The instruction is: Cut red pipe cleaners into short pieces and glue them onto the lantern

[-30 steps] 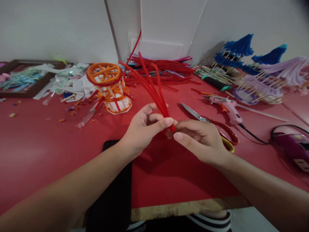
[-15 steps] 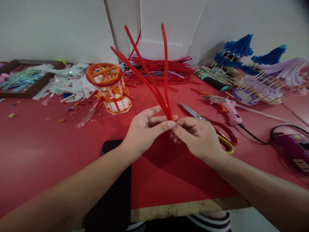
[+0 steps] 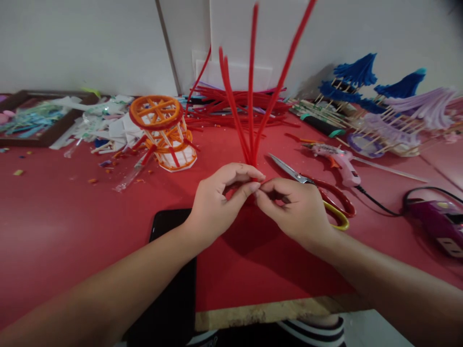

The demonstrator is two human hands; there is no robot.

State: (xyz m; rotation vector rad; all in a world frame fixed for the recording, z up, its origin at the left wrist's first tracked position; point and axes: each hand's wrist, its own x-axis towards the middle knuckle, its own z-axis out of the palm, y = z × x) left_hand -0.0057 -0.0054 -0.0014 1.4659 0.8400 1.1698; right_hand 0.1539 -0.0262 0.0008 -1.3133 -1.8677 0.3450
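Several red pipe cleaners (image 3: 251, 96) fan upward from my fingers, their lower ends gathered together. My left hand (image 3: 226, 200) pinches them at the base between thumb and fingers. Right beside it, my right hand (image 3: 296, 207) is closed, thumb and forefinger pinched at the same joint; the fingers cover the bottom of the bunch. Scissors (image 3: 289, 168) with red and yellow handles lie just beyond my right hand. Under my left forearm rests a black phone-like slab (image 3: 170, 289).
An orange and white tower model (image 3: 162, 132) stands back left, near plastic scraps and a dark frame tray (image 3: 47, 140). Loose red pipe cleaners (image 3: 231, 103) pile at the wall. A pink glue gun (image 3: 340, 161), blue and lilac roofed models (image 3: 398, 101) and a purple device (image 3: 434, 219) are right.
The pipe cleaners have swung from leaning left to nearly upright, some now tilting right. My left fingers have curled further over the base; both hands remain in about the same place.
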